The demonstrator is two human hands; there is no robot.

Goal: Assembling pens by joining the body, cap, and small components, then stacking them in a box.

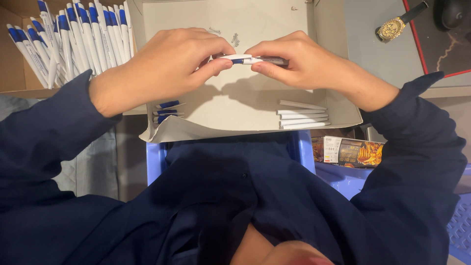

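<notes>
The pen (248, 60) lies level across the middle of the open box (338, 105), its long axis running left to right, held above the box floor and not resting on it. Both hands meet on it. The left hand (169, 61) pinches the white and blue end between thumb and fingertips; the right hand (301, 61) is closed narrow round the darker end, which pokes out a little past its fingers. Neither hand is nearer: each has one end, and the two sets of fingertips almost touch at the pen's middle.

Inside the box, at its near right corner, a short stack of white barrels (301, 115) lies parallel to the pen. At the near left corner a few blue-and-white pieces (169, 112) lie partly under the left wrist. On the far part of the box floor, just beyond the pen, sit some small springs (234, 39).

Left of the box, a brown carton (12, 73) holds a heap of finished pens (73, 37), white with blue grips, leaning at a slant.

Right of the box and beyond it, a gold watch (391, 28) lies on the grey surface (373, 49), beside a dark mat with a red edge (444, 44). Near the box's near right corner, lower down, is a small flat packet (349, 151), white at one end and orange-gold at the other, on a blue plastic stool (304, 157).
</notes>
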